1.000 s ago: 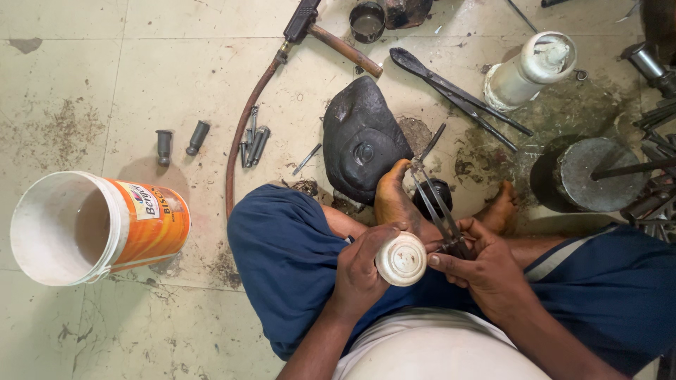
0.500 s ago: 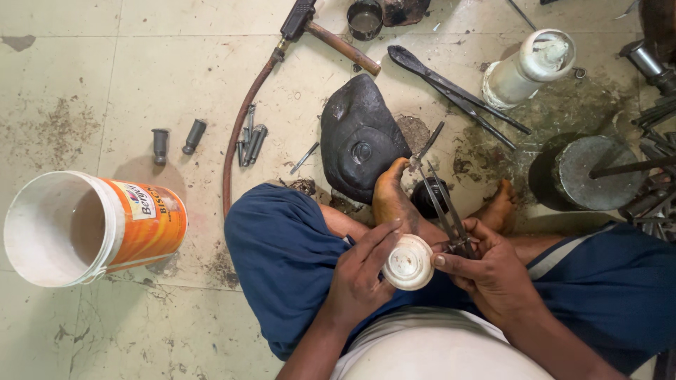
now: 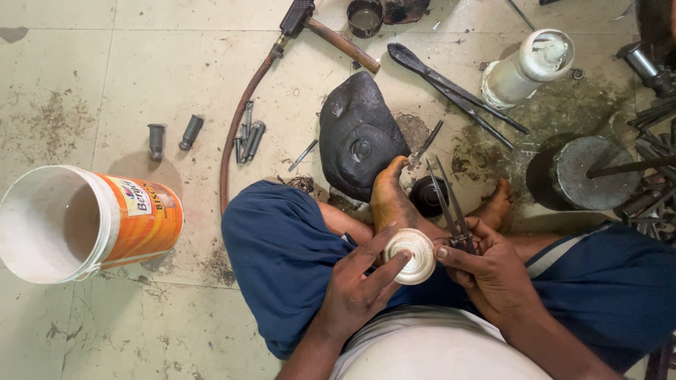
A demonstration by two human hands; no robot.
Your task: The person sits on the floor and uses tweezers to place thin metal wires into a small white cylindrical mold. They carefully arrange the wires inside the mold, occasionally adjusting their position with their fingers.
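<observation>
I sit on the floor in blue shorts with my legs crossed. My left hand (image 3: 359,285) holds a white round ribbed disc (image 3: 412,255) between its fingers, just above my lap. My right hand (image 3: 486,267) grips a pair of thin metal pliers (image 3: 447,200) by the handles, with the jaws pointing away from me over my foot. The thumb of my right hand touches the disc's right edge. My bare foot (image 3: 387,197) rests beside a black moulded part (image 3: 359,134).
An orange and white bucket (image 3: 84,222) lies on its side at left. A hammer (image 3: 331,32), a rusty hose (image 3: 236,134), long black tongs (image 3: 451,84), a white tube (image 3: 524,67), small sockets (image 3: 172,137) and a round metal weight (image 3: 595,172) are scattered on the dirty tiled floor.
The white disc has shifted slightly right and down, closer to my right hand. The fingers of my left hand have spread across its face. The pliers stay nearly in place.
</observation>
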